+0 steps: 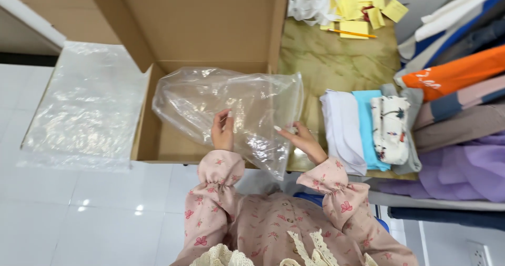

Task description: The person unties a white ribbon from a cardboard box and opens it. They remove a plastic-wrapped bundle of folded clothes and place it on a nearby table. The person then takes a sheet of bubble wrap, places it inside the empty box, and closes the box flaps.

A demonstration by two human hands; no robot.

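both hands are up on the clear plastic bag (pixel 231 111), left hand (pixel 223 131) pinching the near edge and right hand (pixel 302 140) gripping the side, so the bag is held spread and puffed over the open cardboard box (pixel 202 29), probably to keep its mouth from collapsing. the box flaps stand up at the back and left, walling that side in, with a sheet of plastic (pixel 87 108) draped over the left flap. to the right, a folded stack of clothes (pixel 365 129) sits close on the counter (pixel 336 61), so free room is mostly the bare strip behind it, up to the yellow paper slips (pixel 357 13).
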